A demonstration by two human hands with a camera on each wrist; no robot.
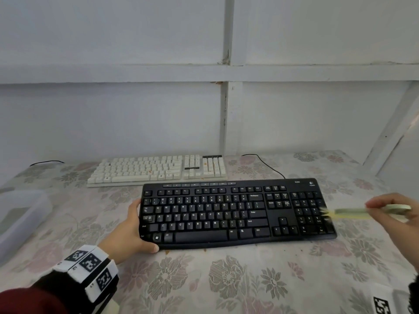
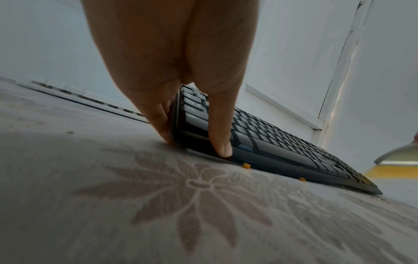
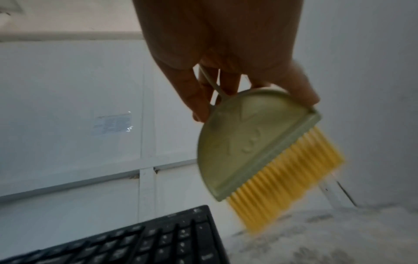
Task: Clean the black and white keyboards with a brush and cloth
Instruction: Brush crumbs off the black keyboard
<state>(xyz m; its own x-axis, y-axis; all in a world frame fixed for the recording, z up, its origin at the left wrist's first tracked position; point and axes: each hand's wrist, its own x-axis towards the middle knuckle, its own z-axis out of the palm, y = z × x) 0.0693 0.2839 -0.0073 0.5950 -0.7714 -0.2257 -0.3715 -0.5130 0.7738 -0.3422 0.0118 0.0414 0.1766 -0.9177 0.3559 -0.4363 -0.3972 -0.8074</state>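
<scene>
A person's left hand (image 1: 127,232) clamps the near-left corner of the black keyboard (image 1: 235,211), thumb on its front edge and fingers against its side, apparently bracing it against sliding on the floral tablecloth (image 1: 226,279). The right hand (image 1: 394,207) pinches a brush (image 3: 255,148), its yellow bristles at the number pad. The white keyboard (image 1: 156,169) lies just behind. No cloth is visible.
</scene>
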